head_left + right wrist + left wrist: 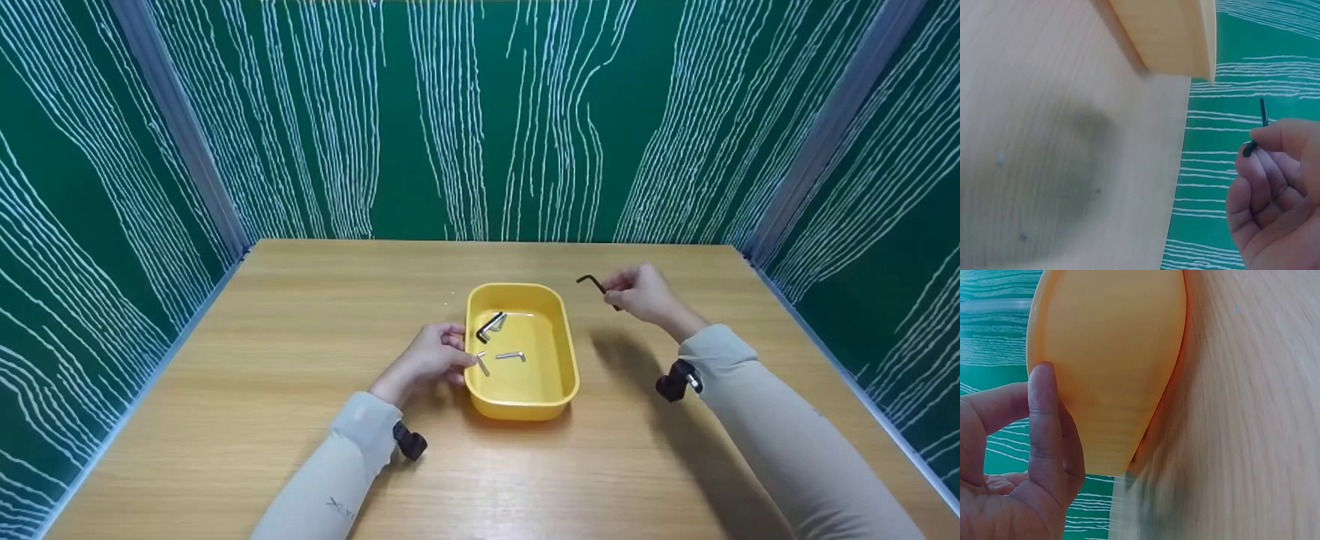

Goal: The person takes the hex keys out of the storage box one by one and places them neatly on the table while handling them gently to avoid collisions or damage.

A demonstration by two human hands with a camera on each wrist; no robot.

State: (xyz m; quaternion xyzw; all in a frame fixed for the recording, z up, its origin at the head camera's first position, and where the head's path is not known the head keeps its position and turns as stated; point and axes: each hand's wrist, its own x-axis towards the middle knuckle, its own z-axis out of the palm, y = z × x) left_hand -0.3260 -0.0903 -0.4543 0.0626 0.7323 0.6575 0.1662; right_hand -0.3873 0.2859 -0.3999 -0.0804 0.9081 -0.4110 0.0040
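Observation:
A yellow plastic bin [555,360] stands in the middle of the wooden table. My left hand [439,352] grips its left wall, with the thumb at the rim; the left wrist view shows the hand [1033,455] against the bin's outer side [1112,365]. To the right of the bin and above the table, my right hand [641,294] pinches a black hex key [590,279] between thumb and fingers, its bent end pointing left. Inside the bin lie a black hex key [483,337] and several silver ones, among them a silver hex key [510,355] on the floor.
The wooden table [315,315] is bounded by green walls [390,187] with white wavy lines at the back and both sides. A few tiny light specks [448,303] lie left of the bin. Small black cameras are strapped at both wrists.

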